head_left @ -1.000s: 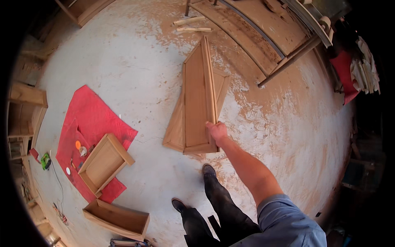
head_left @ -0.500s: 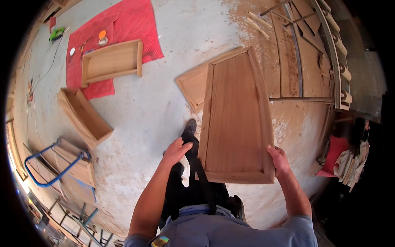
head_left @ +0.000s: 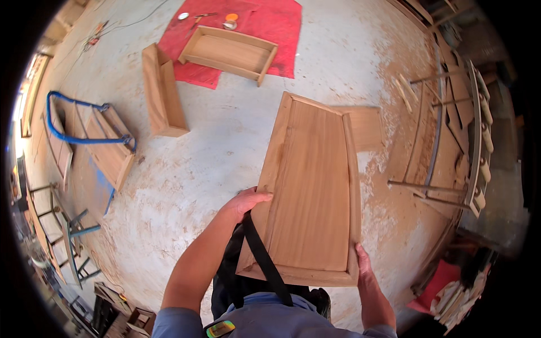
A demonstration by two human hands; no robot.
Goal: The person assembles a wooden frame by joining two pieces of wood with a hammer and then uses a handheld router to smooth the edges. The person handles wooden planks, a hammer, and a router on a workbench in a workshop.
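Observation:
A wooden drawer [head_left: 310, 186], shallow, with a raised rim round a flat panel, is held in front of my body, its far end tilted slightly to the left. My left hand [head_left: 245, 203] grips its left edge, thumb on top of the rim and fingers hidden below. On the right edge, near the close corner, my right hand [head_left: 364, 262] is closed round the side, most of its fingers out of sight underneath. A black strap [head_left: 262, 253] hangs across the drawer's near left corner. Beyond it, partly covered, a flat wooden piece [head_left: 365, 128] lies on the floor.
One open drawer [head_left: 228, 53] rests on a red cloth [head_left: 270, 19], with another wooden box [head_left: 163, 93] beside it. A blue-framed bow saw [head_left: 79, 138] leans by boards at left. A metal rack with rollers [head_left: 476, 135] stands at right on the dusty floor [head_left: 191, 180].
My left hand, free of the drawer before, now grips its left edge. The drawer has come closer to my body, and my view has turned, shifting the floor items.

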